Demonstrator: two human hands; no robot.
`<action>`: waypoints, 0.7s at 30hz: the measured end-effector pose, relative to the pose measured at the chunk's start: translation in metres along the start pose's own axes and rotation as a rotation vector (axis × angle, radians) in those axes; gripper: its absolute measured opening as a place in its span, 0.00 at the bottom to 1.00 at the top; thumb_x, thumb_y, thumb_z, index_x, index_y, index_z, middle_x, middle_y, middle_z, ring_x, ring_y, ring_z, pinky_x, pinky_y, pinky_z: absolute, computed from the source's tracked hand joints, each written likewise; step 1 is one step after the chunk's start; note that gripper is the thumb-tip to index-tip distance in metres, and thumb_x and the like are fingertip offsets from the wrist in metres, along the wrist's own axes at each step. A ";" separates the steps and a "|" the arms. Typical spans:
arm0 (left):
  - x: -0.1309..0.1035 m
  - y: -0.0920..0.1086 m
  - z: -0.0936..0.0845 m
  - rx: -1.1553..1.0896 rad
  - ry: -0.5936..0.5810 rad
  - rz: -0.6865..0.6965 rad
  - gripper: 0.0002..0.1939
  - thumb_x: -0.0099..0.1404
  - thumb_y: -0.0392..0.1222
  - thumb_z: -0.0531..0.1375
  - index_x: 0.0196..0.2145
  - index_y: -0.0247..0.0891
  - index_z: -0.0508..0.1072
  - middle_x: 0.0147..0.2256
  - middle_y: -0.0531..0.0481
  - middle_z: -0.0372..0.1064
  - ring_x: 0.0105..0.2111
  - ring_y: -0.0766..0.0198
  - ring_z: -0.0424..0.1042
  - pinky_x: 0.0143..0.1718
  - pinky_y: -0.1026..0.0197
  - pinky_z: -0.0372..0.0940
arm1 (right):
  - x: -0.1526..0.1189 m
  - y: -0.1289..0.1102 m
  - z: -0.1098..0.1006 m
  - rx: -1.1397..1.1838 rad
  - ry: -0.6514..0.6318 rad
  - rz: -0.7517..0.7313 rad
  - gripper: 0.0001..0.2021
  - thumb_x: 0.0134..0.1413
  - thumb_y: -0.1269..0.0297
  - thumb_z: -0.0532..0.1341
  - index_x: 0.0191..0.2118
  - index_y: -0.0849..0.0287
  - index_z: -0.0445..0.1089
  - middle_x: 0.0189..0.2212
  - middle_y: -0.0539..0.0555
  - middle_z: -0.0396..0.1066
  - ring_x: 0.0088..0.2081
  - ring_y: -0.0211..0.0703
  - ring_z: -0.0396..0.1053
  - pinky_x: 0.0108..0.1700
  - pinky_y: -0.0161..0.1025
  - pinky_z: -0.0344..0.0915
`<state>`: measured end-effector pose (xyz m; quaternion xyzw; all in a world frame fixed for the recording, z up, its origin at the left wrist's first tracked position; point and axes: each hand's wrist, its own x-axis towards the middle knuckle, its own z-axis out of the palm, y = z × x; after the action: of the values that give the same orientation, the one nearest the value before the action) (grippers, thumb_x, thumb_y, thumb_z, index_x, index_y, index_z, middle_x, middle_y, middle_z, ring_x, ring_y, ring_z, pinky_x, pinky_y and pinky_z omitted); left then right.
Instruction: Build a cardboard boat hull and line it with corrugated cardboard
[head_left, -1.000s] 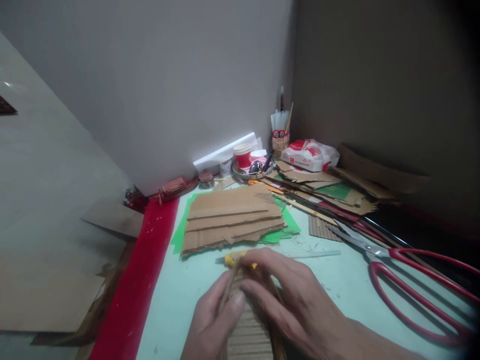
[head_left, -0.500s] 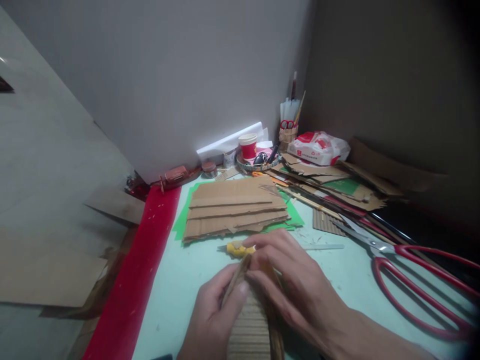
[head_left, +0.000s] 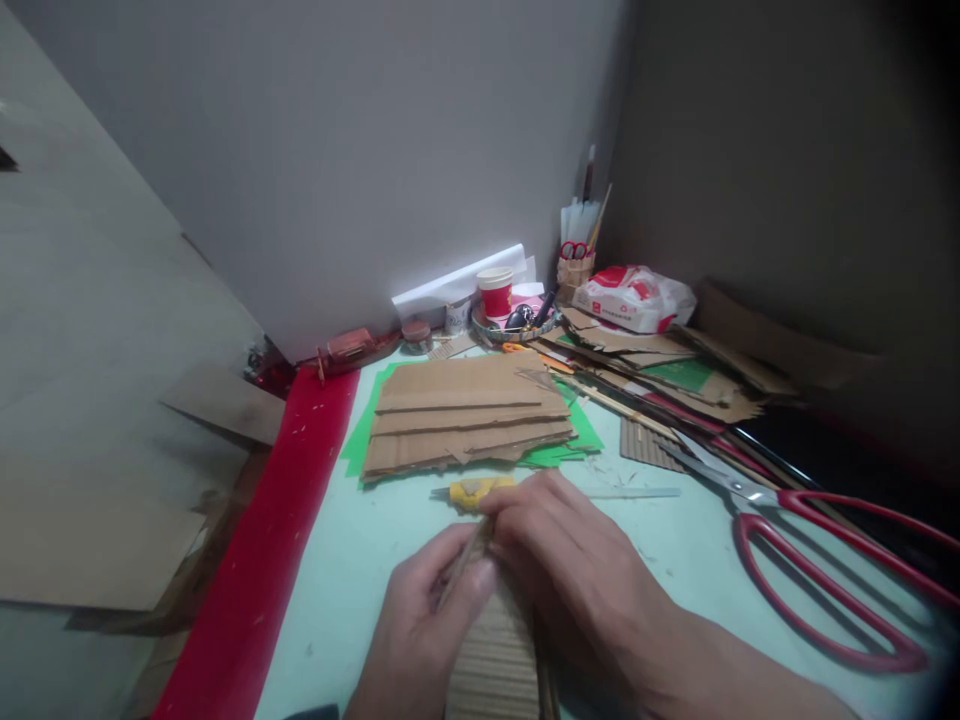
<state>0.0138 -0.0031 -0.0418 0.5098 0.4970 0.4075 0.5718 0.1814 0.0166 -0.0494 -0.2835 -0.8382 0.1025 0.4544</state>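
A ribbed corrugated cardboard piece (head_left: pixel 495 660) stands between my two hands near the front of the table. My left hand (head_left: pixel 427 610) is closed on its left edge, thumb pressed on the ribbed face. My right hand (head_left: pixel 577 580) curls round the far end of the piece, its fingertips bunched at the top edge; what lies under those fingers is hidden. Just beyond my right fingertips lies a yellow glue gun (head_left: pixel 466 494), nozzle to the left, partly covered by the hand. A thin translucent stick (head_left: pixel 637 492) shows to the right of my knuckles.
Stacked cardboard sheets (head_left: pixel 465 400) lie on green paper (head_left: pixel 360 430). Large red-handled scissors (head_left: pixel 750 490) rest open at the right. Cardboard scraps (head_left: pixel 720 390), a plastic-wrapped package (head_left: pixel 634 300) and a red paper cup (head_left: pixel 495 295) stand farther back. A red strip (head_left: pixel 255 560) borders the left side.
My right hand has closed in over the far end of the cardboard piece, its fingers now lower and more bunched. My left hand keeps its hold. The view has shifted slightly.
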 end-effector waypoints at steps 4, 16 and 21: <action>0.000 -0.002 -0.001 0.010 -0.011 -0.031 0.12 0.63 0.50 0.63 0.38 0.40 0.81 0.29 0.54 0.73 0.32 0.63 0.70 0.32 0.67 0.64 | 0.003 -0.003 -0.001 -0.012 -0.028 -0.002 0.08 0.62 0.81 0.52 0.38 0.63 0.64 0.34 0.59 0.70 0.37 0.47 0.64 0.41 0.43 0.64; 0.001 0.006 -0.003 0.078 0.019 -0.099 0.14 0.62 0.51 0.63 0.34 0.38 0.81 0.28 0.51 0.75 0.31 0.60 0.71 0.31 0.64 0.65 | 0.006 0.000 -0.010 0.096 0.035 0.281 0.07 0.67 0.74 0.53 0.39 0.58 0.66 0.31 0.50 0.69 0.31 0.37 0.66 0.34 0.31 0.62; 0.003 0.007 -0.014 0.060 0.023 -0.140 0.18 0.62 0.54 0.62 0.36 0.35 0.81 0.29 0.48 0.76 0.28 0.59 0.71 0.30 0.60 0.65 | 0.008 0.005 -0.022 0.019 0.031 0.347 0.09 0.68 0.71 0.51 0.35 0.56 0.63 0.24 0.44 0.65 0.23 0.33 0.62 0.27 0.27 0.59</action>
<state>0.0009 0.0035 -0.0355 0.4861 0.5500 0.3574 0.5775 0.1979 0.0235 -0.0340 -0.4210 -0.7687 0.1828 0.4455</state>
